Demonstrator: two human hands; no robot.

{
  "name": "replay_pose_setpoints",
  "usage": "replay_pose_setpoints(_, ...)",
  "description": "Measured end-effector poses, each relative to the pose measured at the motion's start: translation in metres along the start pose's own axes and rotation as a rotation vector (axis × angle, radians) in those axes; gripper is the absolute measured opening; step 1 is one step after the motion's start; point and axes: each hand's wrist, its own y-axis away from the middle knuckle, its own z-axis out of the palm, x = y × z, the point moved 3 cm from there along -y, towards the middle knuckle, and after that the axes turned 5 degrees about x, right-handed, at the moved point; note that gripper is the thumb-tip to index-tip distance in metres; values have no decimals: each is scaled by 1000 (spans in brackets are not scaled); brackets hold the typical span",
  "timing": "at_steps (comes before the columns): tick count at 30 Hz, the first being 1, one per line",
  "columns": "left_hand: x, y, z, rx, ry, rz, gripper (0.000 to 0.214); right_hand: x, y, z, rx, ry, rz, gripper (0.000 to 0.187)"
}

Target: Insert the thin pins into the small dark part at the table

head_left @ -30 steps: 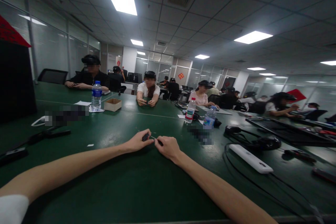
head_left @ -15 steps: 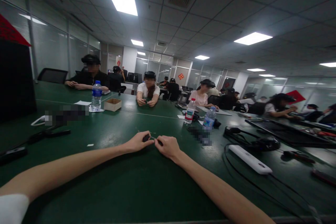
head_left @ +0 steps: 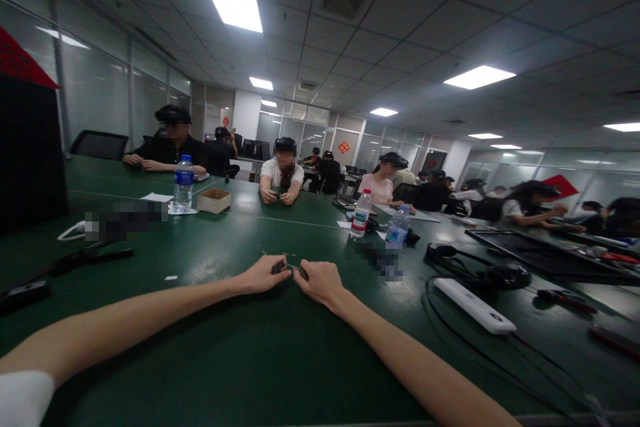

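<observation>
Over the middle of the green table (head_left: 240,360), my left hand (head_left: 263,275) is closed on a small dark piece (head_left: 278,267), its thumb stretched along it. My right hand (head_left: 321,281) faces it, fingers curled round another small dark piece (head_left: 303,273). A thin pale line (head_left: 292,266) shows in the narrow gap between the two hands; whether it joins the dark pieces I cannot tell. Both pieces are mostly covered by fingers and too small to name.
Bottles, one red-capped (head_left: 361,213) and one blue-capped (head_left: 398,227), stand ahead right. A white power bank (head_left: 474,305) with cables lies right, near black headphones (head_left: 505,275). Ahead left are a taller bottle (head_left: 183,185) and an open box (head_left: 214,201). A person (head_left: 281,173) sits opposite.
Both hands stay almost in place, with a slight shift of grip; the dark piece in my left hand sits at a slightly different angle. The view has drifted a little.
</observation>
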Motion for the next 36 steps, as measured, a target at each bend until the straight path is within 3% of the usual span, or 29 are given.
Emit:
replay_pose_setpoints(13, -5, 0, 4, -17, -53, 3, 33, -2, -1, -7, -16, 120, -50, 43)
replay_pose_setpoints(36, 3, 4, 3, -73, -3, 15, 42, 3, -3, -13, -14, 137, -117, 46)
